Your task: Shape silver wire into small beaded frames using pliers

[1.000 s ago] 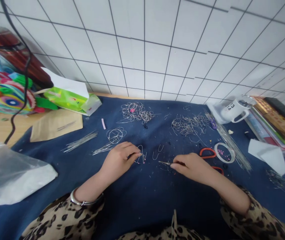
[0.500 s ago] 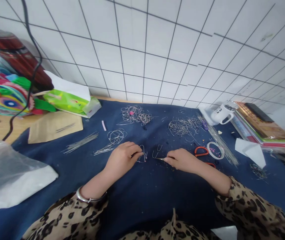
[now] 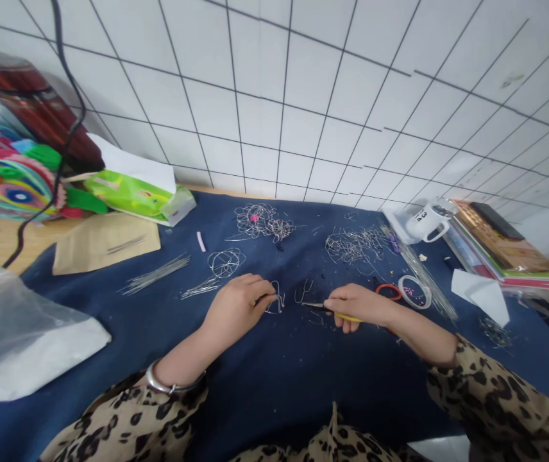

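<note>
My left hand [image 3: 242,300] is closed in a pinch on a small bent wire piece [image 3: 278,301], whose loops stick out past the fingertips. Reddish or pinkish spots show on that wire. In my right hand [image 3: 357,304] is a pair of pliers [image 3: 349,317] with a yellow handle, the narrow metal tip pointing left. A U-shaped wire [image 3: 299,294] is right by the tip; whether the jaws grip it I cannot tell. Left of my left hand lie a round wire frame [image 3: 226,262] and a bundle of short wires [image 3: 201,287].
Tangled wire heaps [image 3: 354,245] lie on the dark blue cloth [image 3: 274,378]. Orange-handled scissors [image 3: 388,291], a white ring-shaped dish [image 3: 415,292] with pink beads and a white mug [image 3: 427,222] are on the right. A plastic bag [image 3: 29,333] and straight wires [image 3: 156,274] lie left.
My right hand has shifted a little right and turned, so the yellow plier handle now shows. The U-shaped wire near the tip looks turned. My left hand stays nearly still.
</note>
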`<state>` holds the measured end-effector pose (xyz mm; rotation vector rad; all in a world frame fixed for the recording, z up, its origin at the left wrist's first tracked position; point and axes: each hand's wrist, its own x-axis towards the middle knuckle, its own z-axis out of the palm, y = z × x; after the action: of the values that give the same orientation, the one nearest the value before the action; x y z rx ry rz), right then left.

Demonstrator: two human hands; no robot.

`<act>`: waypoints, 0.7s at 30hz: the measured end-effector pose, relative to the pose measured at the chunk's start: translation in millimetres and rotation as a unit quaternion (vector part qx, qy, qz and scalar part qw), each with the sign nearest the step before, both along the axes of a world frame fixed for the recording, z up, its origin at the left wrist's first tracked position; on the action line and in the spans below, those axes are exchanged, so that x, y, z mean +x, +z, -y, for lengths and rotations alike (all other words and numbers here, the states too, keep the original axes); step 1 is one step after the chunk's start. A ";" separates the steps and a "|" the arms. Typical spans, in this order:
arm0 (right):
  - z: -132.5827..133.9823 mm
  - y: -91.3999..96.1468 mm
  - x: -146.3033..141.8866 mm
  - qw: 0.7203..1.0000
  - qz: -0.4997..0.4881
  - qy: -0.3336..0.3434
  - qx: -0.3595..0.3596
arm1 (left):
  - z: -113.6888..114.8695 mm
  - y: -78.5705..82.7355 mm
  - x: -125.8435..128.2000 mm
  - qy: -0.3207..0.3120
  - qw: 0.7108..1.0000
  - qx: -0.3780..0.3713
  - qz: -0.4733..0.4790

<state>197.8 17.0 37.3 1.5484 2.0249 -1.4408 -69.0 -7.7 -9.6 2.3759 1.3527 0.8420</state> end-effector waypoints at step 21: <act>3.7 -23.7 -12.0 0.994 -0.015 -0.091 -0.060 | -0.7 -1.9 -0.3 -0.003 1.000 0.002 -0.002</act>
<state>185.8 13.2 13.6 1.7065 1.8166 -1.6275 -69.4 -7.0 -11.5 2.3845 1.3457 0.8386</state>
